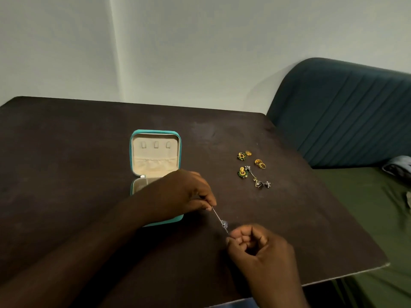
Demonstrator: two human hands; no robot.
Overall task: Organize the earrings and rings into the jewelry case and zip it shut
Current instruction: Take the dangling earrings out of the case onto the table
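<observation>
On the dark table (pixel 66 152), toward its left-centre, the teal jewelry case (pixel 155 152) is lying unzipped with its lid standing open, showing a cream lining, three small tabs near the top and a gathered pocket below; the lower tray is mostly being hidden by the left hand (pixel 189 192), so what it is holding cannot be told. That hand is reaching across the case and pinching the upper end of a thin silver chain earring (pixel 220 221) between thumb and fingertips, the other fingers curled in. The earring is hanging taut and slanting down to the right, above the table just beside the case's near right corner, with a small pale bead or ring partway along it, somewhat blurred. The right hand (pixel 260 252) is pinching its lower end, its remaining fingers folded loosely toward the palm. This appears to be the early loading step: one drop earring is being straightened between both hands before going in. The next move is probably calling for carrying it left over the open case and seating it on a tab or in the pocket without tangling. Farther right, well apart from the case, the remaining pieces are waiting: two green-and-gold flower earrings (pixel 242 164), gold rings (pixel 260 163) and another silver drop earring (pixel 258 180).
</observation>
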